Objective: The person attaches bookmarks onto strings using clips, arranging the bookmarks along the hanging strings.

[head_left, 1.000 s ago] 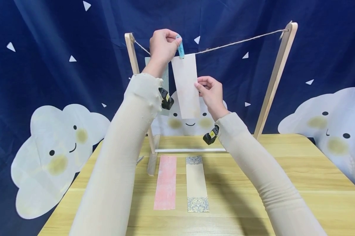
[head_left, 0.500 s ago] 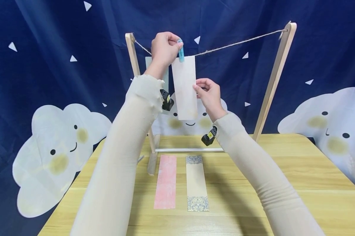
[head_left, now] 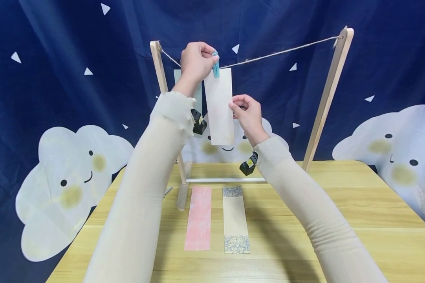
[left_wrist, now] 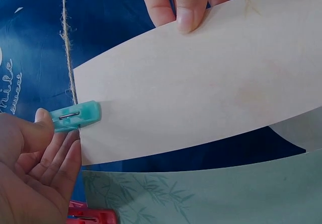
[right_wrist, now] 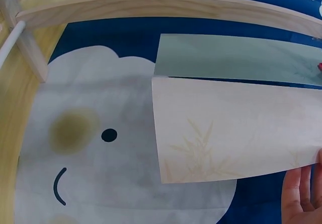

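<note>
A pale card [head_left: 219, 110] hangs upright, its top edge at the twine [head_left: 279, 52]. A teal clothespin [head_left: 216, 65] is on that top edge, and the left hand [head_left: 197, 61] has its grip pinched on the clothespin's upper end, thumb nearest the left wrist camera. Whether the twine is caught inside the clothespin is hidden. The right hand [head_left: 248, 116] is at the pale card's right edge, its grip pinching that edge, thumb in front and fingers behind. Faint yellowish leaves are printed towards the pale card's lower end.

Just left of the pale card hangs a green card [left_wrist: 136, 196] with a darker leaf print; a red clothespin [left_wrist: 95, 216] is at its top. Below the pale card, two strips lie flat on the worktop [head_left: 368, 212]: a pink card [head_left: 199, 220] and, to its right, a cream card [head_left: 235, 216] with blue lace patterns at both ends. A wooden frame [head_left: 327, 98] carries the twine, with one post on either side of the pale card, and a white rod [head_left: 226, 180] runs low across it, beneath the pale card. Behind the pale card is a dark blue curtain [head_left: 286, 19] with smiling white clouds and small white triangles.
</note>
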Tool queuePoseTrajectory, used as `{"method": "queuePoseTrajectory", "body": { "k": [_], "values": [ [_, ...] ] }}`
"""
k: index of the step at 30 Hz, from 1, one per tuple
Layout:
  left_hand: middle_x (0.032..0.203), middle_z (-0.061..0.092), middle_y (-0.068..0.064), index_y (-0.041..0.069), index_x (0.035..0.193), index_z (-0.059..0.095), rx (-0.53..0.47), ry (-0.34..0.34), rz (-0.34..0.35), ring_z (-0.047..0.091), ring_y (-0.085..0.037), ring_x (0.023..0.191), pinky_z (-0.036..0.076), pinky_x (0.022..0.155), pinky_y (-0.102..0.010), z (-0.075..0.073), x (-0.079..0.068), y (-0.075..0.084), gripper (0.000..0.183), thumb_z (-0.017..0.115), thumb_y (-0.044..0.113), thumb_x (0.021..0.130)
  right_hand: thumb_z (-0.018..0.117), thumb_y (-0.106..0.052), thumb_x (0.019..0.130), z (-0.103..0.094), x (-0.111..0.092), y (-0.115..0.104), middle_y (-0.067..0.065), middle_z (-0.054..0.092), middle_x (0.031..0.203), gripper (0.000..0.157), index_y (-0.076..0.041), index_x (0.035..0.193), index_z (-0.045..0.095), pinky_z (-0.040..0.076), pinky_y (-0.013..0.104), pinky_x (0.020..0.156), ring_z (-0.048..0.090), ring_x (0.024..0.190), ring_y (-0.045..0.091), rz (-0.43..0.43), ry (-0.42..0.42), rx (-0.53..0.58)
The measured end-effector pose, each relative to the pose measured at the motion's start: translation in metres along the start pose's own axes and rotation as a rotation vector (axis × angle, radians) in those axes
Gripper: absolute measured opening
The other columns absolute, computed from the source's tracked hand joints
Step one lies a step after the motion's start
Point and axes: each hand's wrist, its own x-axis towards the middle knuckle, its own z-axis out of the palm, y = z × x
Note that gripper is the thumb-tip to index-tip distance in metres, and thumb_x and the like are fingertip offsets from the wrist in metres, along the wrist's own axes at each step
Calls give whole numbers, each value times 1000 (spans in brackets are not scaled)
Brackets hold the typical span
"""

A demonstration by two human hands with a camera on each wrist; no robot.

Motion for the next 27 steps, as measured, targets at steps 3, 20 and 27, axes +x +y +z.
{"method": "queuePoseTrajectory", "body": {
  "k": [3, 20, 27],
  "values": [
    [93, 63, 3, 14, 103, 69, 22, -4, 7, 56, -10, 92, 47, 81, -22, 0, 0, 0, 17, 66, 23, 89, 66, -8, 88, 0, 1, 0, 4, 64, 92, 12, -6, 100, 63, 51, 24, 67, 59, 80, 14, -3, 1, 10],
    [110, 68, 0, 14, 112, 69, 104, -30, 80, 59, -12, 104, 45, 88, -24, 0, 0, -1, 29, 64, 31, 90, 65, -2, 87, -1, 2, 2, 6, 64, 87, 10, -3, 97, 63, 50, 23, 62, 58, 72, 11, -68, 4, 39],
    [114, 67, 0, 14, 115, 68, 64, -38, 100, 59, -12, 105, 45, 90, -24, -1, -4, -4, 31, 63, 32, 90, 65, -5, 88, -3, 0, 1, 4, 63, 89, 13, -4, 100, 62, 50, 25, 66, 58, 78, 12, -27, -47, 54]
  ]
}}
